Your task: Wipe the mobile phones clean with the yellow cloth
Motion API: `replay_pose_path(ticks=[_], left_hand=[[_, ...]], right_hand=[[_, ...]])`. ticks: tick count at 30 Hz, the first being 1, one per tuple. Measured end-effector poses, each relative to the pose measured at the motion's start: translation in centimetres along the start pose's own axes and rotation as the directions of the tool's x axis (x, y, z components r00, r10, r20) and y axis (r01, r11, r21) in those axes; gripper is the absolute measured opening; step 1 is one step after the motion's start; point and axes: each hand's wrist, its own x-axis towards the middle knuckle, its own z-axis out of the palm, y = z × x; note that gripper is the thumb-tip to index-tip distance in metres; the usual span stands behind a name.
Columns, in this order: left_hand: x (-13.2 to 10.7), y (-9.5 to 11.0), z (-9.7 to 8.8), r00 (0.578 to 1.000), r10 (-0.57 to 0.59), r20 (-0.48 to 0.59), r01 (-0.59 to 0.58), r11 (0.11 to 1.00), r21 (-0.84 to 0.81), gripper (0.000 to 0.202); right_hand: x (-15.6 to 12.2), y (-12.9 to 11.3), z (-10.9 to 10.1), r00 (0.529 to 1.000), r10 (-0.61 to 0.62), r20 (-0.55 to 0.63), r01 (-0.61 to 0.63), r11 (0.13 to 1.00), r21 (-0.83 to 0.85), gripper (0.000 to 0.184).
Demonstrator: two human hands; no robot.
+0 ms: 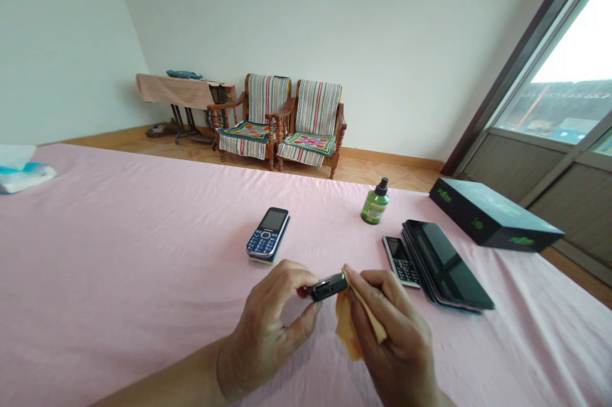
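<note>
Between my hands is a small dark mobile phone [327, 288], seen edge-on above the pink cloth. Its left end is pinched by the thumb and fingers of my left hand [268, 324]. My right hand [396, 330] grips a yellow cloth [350, 329], pressing it against the phone's right end. Beyond my left hand, a blue keypad phone [268, 233] lies face up on top of other flat items. A black-and-silver keypad phone [401, 261] rests beyond my right hand, beside a stack topped by a black tablet [447, 263].
A green spray bottle [375, 203] stands upright near the far edge of the pink-covered surface [143, 254]. At the right is a black box [495, 215]; a white and blue packet [23, 171] lies far left. Two wooden chairs [313, 117] and a cloth-covered table [176, 89] stand by the wall.
</note>
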Motion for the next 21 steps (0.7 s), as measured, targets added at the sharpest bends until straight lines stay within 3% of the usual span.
replay_pose_path(ticks=[7, 11, 14, 17, 21], left_hand=[[0.0, 0.0, 0.0, 1.0, -0.001, -0.001, 0.001, 1.0, -0.001, 0.026], [0.1, 0.0, 0.0, 1.0, -0.007, -0.012, 0.007, 1.0, -0.014, 0.025], [0.1, -0.1, 0.0, 1.0, -0.008, -0.016, 0.007, 1.0, -0.027, 0.024], [0.0, -0.2, 0.0, 1.0, -0.01, -0.006, 0.01, 0.999, -0.032, 0.024], [-0.3, -0.2, 0.1, 1.0, -0.016, 0.021, 0.016, 0.999, -0.031, 0.024]], right_hand=[[-0.8, 0.7, 0.7, 0.97, 0.175, 0.169, -0.175, 0.984, -0.015, 0.03], [-0.7, 1.4, 0.7, 0.944, 0.219, 0.248, -0.206, 0.976, -0.074, 0.027], [-0.2, 1.3, 0.1, 0.974, 0.162, 0.155, -0.152, 0.985, -0.075, 0.026], [-0.1, 0.6, -0.6, 1.0, 0.025, 0.013, -0.024, 0.997, -0.072, 0.036], [-0.3, -0.4, -0.6, 0.997, -0.069, 0.032, 0.07, 0.997, -0.03, 0.046]])
